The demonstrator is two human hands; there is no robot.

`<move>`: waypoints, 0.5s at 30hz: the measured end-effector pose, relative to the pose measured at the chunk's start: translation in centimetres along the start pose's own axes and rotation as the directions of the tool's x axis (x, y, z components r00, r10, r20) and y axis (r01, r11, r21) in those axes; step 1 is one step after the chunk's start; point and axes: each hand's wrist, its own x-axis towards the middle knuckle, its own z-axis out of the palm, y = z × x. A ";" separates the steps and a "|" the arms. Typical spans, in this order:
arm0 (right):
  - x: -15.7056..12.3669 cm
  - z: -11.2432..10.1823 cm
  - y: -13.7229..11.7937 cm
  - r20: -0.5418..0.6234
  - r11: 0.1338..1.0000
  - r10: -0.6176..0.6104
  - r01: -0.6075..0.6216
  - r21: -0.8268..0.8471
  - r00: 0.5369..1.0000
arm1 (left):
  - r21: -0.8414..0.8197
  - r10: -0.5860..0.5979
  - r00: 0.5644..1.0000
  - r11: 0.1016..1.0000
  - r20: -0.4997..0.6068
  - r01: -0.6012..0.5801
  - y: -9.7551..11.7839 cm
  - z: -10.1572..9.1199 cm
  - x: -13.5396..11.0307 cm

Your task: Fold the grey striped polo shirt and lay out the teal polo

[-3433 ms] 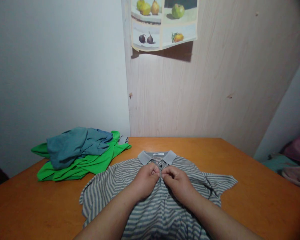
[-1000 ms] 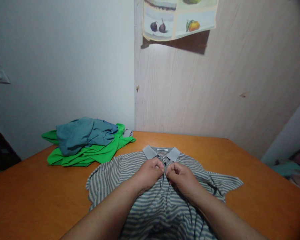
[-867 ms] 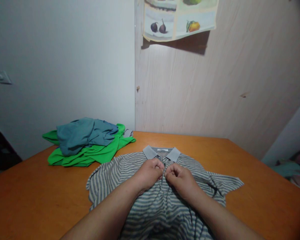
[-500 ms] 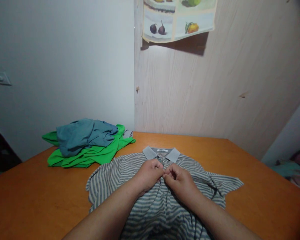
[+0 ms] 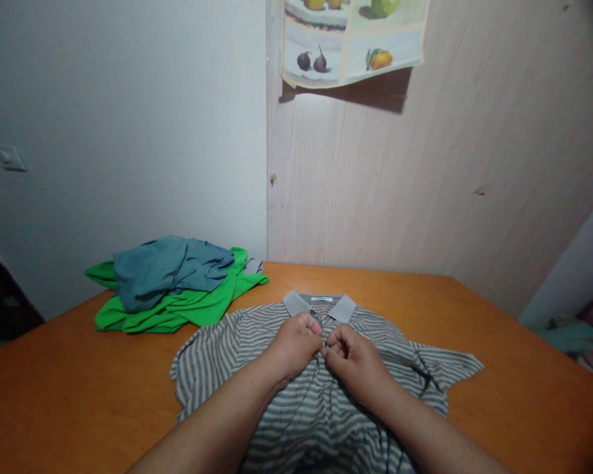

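A grey-and-white striped polo shirt (image 5: pixel 257 329) lies front up on the table, its plain grey collar (image 5: pixel 343 308) spread at the far end. Both hands meet at the front placket, just below the neck opening. My left hand (image 5: pixel 299 342) is closed, thumb and fingers pinching the placket's left side. Close beside it, my right hand (image 5: pixel 353 355) pinches the placket cloth from the right, thumb against the curled index finger. Any button between the fingertips is too small to make out. The shirt's lower part is bunched between my forearms.
The orange-brown table (image 5: pixel 54 388) reaches back to the wall. A heap of clothes sits at its back left: a blue-teal garment (image 5: pixel 163 270) on top of a bright green one (image 5: pixel 202 308). A sheet of fruit paintings (image 5: pixel 356 56) hangs on the wall panel.
The fingertips have moved very slightly apart at the placket. The whole view has shifted down a little; shirt and clothes heap lie as before.
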 end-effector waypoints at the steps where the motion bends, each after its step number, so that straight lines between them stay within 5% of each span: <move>1: 0.0 0.0 0.0 0.002 1.000 -0.001 0.001 -0.005 1.000 | -0.027 -0.003 1.000 1.000 0.008 0.003 0.0 0.0 0.0; 15: -0.3 0.0 -0.1 -0.006 0.989 -0.097 0.096 -0.111 0.995 | -0.168 -0.041 0.998 0.985 0.044 0.048 0.3 0.2 -0.3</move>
